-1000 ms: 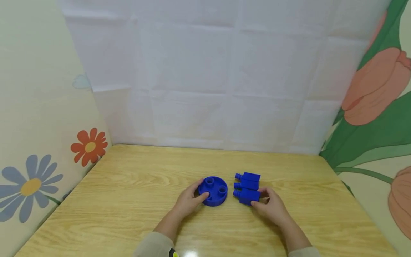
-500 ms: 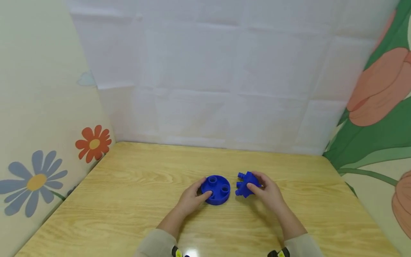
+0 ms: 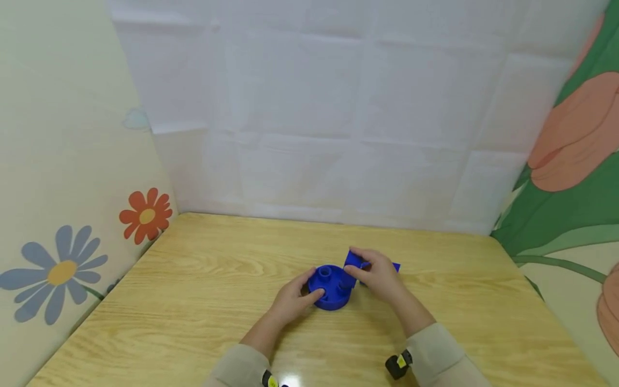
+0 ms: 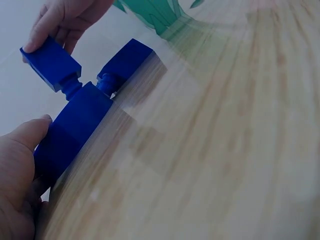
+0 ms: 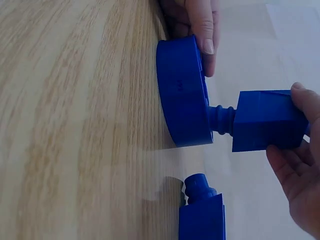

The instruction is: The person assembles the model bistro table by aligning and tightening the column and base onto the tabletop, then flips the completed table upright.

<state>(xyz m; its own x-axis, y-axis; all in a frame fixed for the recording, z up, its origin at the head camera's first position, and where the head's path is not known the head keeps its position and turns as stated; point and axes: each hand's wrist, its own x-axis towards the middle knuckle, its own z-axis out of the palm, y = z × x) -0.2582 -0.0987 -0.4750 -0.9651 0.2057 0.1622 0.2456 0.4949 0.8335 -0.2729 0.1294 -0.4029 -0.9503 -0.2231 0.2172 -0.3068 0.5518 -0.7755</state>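
Nearest to me, two pale sleeves [image 3: 242, 365] reached in over the wood-grained table [image 3: 217, 258], and a small black device [image 3: 397, 366] with a yellow mark sat at the right cuff. Beyond the cuffs, the left hand [image 3: 292, 301] gripped the left side of a round blue base [image 3: 331, 303], its thumb over the rim and its fingers along the outer wall. The base lay flat on the table, a little right of the middle, and an open socket [image 3: 324, 271] showed on its far side. The right hand [image 3: 379, 274] pinched a blue block [image 3: 354, 259] between thumb and fingers, above the right part of the base. The block's ribbed neck [image 5: 221, 120] pointed down and met the base at the rim's level; how deep it sat, I could not tell. Just right of the base, partly behind the right hand, at least one more blue block [image 5: 202, 217] lay on its side on the table. At the far edge hung a creased white sheet [image 3: 290, 107], with a red flower [image 3: 146, 216] on the left wall and a large pink tulip [image 3: 575, 145] on the right.
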